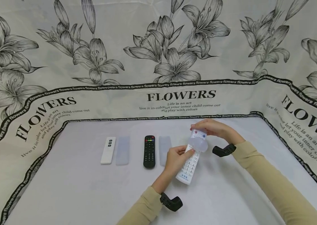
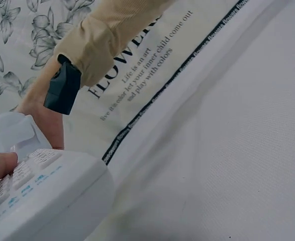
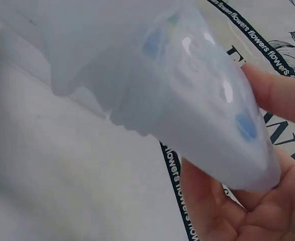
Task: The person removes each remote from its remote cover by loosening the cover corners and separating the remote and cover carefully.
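Observation:
A long white remote control (image 1: 185, 175) is held at a slant over the right part of the table. My left hand (image 1: 173, 161) grips it around the middle, thumb on the button face. Over its far end sits a translucent, soft-looking sleeve (image 1: 200, 144), bunched and flaring out at its lower edge. My right hand (image 1: 213, 127) holds the far end through this sleeve. In the right wrist view, fingers (image 3: 280, 98) touch both sides of the covered end (image 3: 222, 115), where a blue button shows through. The left wrist view shows the remote's uncovered near end (image 2: 62, 196).
Left of the hands lie a small white remote (image 1: 107, 156), a translucent sleeve (image 1: 123, 151), a black remote (image 1: 149, 154) and another translucent sleeve (image 1: 164, 147), partly behind my left hand. A flower-printed cloth (image 1: 107, 104) rises behind the white tabletop (image 1: 76, 187).

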The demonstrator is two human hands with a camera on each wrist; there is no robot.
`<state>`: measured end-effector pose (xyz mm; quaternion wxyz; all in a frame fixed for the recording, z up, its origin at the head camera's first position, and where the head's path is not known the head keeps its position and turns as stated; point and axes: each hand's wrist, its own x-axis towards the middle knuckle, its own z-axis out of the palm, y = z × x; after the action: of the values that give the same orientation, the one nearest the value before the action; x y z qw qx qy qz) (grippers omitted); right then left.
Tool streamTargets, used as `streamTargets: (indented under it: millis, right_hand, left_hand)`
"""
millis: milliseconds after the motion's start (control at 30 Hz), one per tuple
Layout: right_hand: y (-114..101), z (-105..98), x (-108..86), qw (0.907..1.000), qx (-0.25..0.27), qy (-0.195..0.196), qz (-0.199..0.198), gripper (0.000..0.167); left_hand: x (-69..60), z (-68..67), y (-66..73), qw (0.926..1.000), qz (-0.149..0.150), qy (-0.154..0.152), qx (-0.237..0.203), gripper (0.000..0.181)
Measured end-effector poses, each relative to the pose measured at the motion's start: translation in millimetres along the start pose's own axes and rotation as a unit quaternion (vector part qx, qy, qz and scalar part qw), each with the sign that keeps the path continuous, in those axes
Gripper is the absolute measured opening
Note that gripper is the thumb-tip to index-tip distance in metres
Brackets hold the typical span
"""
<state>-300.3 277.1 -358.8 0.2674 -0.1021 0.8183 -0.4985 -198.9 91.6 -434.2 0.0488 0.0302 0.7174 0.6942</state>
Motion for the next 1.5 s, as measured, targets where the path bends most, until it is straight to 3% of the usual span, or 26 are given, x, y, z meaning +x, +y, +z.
streamTargets:
  millis: [233, 533, 1000, 1267, 1500]
  right_hand:
    - [6, 3, 3.0, 0.9971, -0.029, 0.069, -0.012, 0.040]
    - [14, 5, 6.4, 0.9933, 0.008, 0.115, -0.011, 0.029]
    - [13, 17, 16.9, 0.9804, 0.031, 0.194, 0.004, 0.055]
    - [10, 24, 18.7, 0.9693, 0.077, 0.233, 0.004, 0.051]
    - [12, 27, 20.9, 0.9649, 0.106, 0.240, 0.007, 0.047]
  left_hand:
    - [-0.1, 3.9, 0.5, 1.0000, 0.003, 0.006, 0.004, 0.035]
    - [-0.4, 5.8, 3.6, 0.9992, 0.007, 0.025, 0.032, 0.038]
    - [0.8, 11.3, 6.0, 0.9984, -0.010, 0.054, 0.014, 0.040]
    - [0.9, 11.8, 3.7, 0.9977, -0.010, 0.065, 0.011, 0.040]
    - [-2.1, 13.4, 3.7, 0.9969, -0.005, 0.078, 0.009, 0.038]
